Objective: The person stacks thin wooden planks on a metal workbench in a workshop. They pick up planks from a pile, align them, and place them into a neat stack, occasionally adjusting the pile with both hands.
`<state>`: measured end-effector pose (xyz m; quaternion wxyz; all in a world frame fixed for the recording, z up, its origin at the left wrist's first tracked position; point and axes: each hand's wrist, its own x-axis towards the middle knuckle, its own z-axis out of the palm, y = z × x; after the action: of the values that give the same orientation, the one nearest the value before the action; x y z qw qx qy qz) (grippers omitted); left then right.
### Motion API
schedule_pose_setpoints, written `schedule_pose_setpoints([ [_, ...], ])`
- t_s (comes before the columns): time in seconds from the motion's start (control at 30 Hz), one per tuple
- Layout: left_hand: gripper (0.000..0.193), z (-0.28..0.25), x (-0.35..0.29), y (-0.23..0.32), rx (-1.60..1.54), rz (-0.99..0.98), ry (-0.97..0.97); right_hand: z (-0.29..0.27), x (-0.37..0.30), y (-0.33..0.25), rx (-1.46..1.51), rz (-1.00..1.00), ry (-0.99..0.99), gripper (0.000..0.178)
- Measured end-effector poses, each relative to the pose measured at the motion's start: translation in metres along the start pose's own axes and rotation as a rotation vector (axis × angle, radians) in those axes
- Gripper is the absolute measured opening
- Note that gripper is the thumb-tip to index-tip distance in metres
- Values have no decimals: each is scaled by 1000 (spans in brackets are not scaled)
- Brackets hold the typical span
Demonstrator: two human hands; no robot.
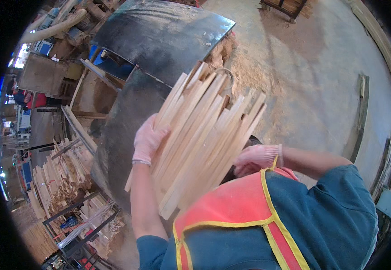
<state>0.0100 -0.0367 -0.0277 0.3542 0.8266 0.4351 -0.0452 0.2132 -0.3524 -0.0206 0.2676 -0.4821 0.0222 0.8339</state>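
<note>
A thick bundle of pale wooden strips point(204, 130), uneven at the ends, lies slantwise in front of my body. My left hand point(150, 138), in a light pink work glove, grips the bundle's left side, its thumb toward the top strips. Against the right side is my right hand point(255, 157), gloved alike, with curled fingers partly hidden beside the wood. Between them the hands hold the strips together. The near ends reach close to my red and yellow-edged vest point(231, 193). Behind the bundle is a dark, dusty tabletop point(128, 112).
A second dark metal tabletop point(164, 33) adjoins at the far side, with a sawdust heap point(222, 51) by its edge. Stacked wood pieces point(62, 175) fill a rack at left. A long beam point(362, 119) lies on the right floor; a wheeled cart point(287, 9) stands far back.
</note>
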Motion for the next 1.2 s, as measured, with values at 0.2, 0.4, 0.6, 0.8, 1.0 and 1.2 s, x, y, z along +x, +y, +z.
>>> schedule_pose_setpoints([
  [0.2,52,-14,-12,-15,459,-190,72,-144,-89,-165,-515,-459,21,50],
  [0.4,9,40,-26,-38,967,-106,305,-304,-21,-382,-225,-1013,601,41],
  [0.6,18,46,-27,-51,1022,-63,401,-409,117,-507,-888,-887,1066,37],
  [0.8,22,67,-46,-93,683,-257,385,-408,181,-546,-883,-785,955,43],
  [1.0,37,93,-96,-118,-568,-294,586,-403,214,-569,-815,-742,712,28],
  [1.2,24,96,-86,-110,-146,-219,783,-397,202,-567,-371,-764,751,37],
])
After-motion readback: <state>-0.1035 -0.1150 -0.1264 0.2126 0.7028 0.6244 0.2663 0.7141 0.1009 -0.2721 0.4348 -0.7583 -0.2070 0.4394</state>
